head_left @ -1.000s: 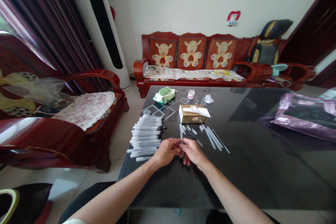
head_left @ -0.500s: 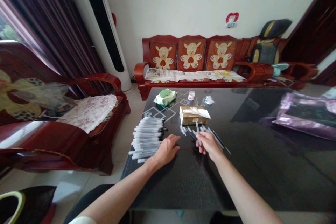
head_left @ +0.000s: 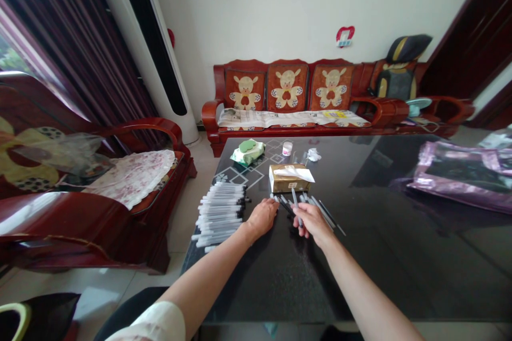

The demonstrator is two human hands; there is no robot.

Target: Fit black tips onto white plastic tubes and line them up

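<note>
My right hand (head_left: 311,221) is closed around a slim pen (head_left: 296,203) that sticks up and away from my fingers. It hovers over several loose pen parts (head_left: 320,208) scattered on the black table (head_left: 360,256). My left hand (head_left: 263,215) reaches forward with its fingers curled down onto small pen pieces (head_left: 280,200) at the left end of that scatter; what it grips, if anything, is hidden. A neat row of white-barrelled pens (head_left: 220,212) lies just left of my left hand. A brown tissue box (head_left: 285,179) stands right behind the loose parts.
A green wet-wipe pack (head_left: 248,151), a small cup (head_left: 287,148) and crumpled paper (head_left: 314,155) sit at the table's far end. A purple plastic bag (head_left: 460,173) lies at the right. A red wooden armchair (head_left: 100,197) is close on the left; a sofa (head_left: 296,101) stands behind.
My hands were together near me on one pen. They have parted and moved forward: the right hand carries a pen over the loose parts, and the left reaches to the small pieces.
</note>
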